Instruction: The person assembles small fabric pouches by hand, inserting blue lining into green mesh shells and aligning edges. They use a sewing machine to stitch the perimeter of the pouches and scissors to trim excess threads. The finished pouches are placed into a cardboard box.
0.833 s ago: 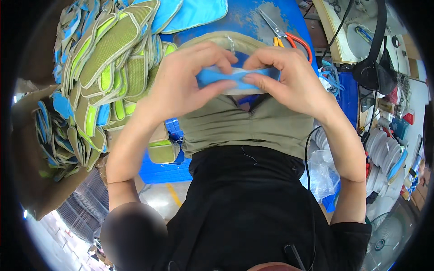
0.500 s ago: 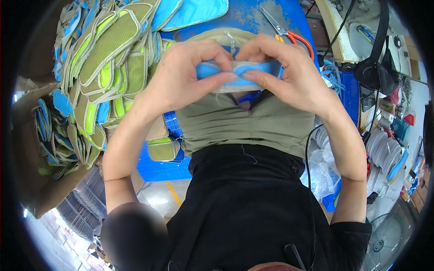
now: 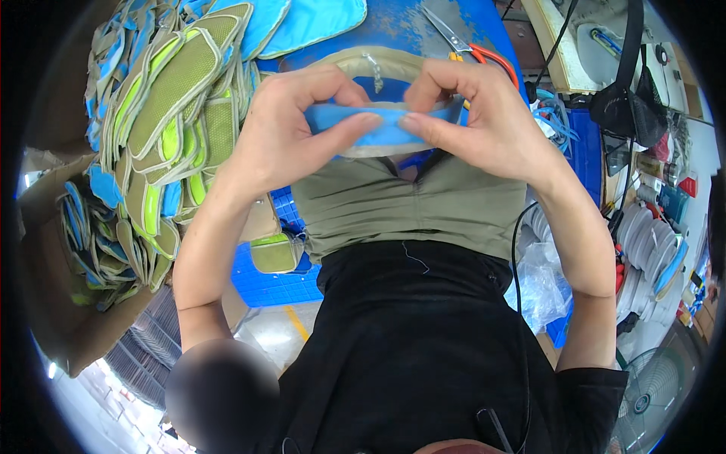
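My left hand (image 3: 302,129) and my right hand (image 3: 476,125) grip a curved piece of light-blue fabric with pale binding (image 3: 340,121) at either side, thumbs pressed on its blue face near its middle and fingers curled over the upper edge. The piece is held above my lap, over olive trousers (image 3: 416,204). A beige curved band (image 3: 348,54) with a small pale strand hanging at its middle shows just beyond my fingers; whether it joins the blue piece I cannot tell. Scissors with red handles (image 3: 491,59) lie beyond my right hand on the blue table (image 3: 401,30).
A large pile of olive, lime and blue padded pieces (image 3: 174,98) covers the left. A cardboard box (image 3: 53,287) holds more. At right are a side bench (image 3: 560,53), stacked white discs (image 3: 643,250), clear plastic bags (image 3: 537,287), cables and a fan (image 3: 650,393).
My hands and the fabric piece have shifted slightly left in view. My thumbs have moved a little upward, still pressing the blue fabric, and more of the band's upper edge shows.
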Demonstrator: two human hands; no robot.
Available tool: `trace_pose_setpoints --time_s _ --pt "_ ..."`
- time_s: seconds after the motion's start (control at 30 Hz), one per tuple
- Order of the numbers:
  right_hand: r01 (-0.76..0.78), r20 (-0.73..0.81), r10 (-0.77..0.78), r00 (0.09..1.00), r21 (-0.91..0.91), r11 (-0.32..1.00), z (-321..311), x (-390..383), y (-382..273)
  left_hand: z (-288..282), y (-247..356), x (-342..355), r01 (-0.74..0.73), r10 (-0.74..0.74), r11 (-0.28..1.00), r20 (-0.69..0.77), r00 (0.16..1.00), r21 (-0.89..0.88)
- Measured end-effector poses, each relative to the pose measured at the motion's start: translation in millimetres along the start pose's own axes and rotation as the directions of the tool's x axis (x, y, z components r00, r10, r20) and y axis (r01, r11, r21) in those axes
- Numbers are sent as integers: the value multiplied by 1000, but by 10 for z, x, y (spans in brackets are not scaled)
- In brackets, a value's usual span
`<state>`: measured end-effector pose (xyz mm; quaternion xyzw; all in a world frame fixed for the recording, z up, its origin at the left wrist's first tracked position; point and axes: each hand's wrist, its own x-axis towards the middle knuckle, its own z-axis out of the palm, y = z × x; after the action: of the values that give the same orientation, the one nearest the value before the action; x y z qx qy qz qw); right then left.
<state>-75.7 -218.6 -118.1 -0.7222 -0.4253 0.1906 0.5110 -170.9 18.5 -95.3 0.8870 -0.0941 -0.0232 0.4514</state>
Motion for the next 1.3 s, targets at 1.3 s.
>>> trace_pose_setpoints --time_s 1.3 --pt "-238 254 175 951 243 940 -6 152 -116 -155 69 -26 79 -78 954 15 997 -288"
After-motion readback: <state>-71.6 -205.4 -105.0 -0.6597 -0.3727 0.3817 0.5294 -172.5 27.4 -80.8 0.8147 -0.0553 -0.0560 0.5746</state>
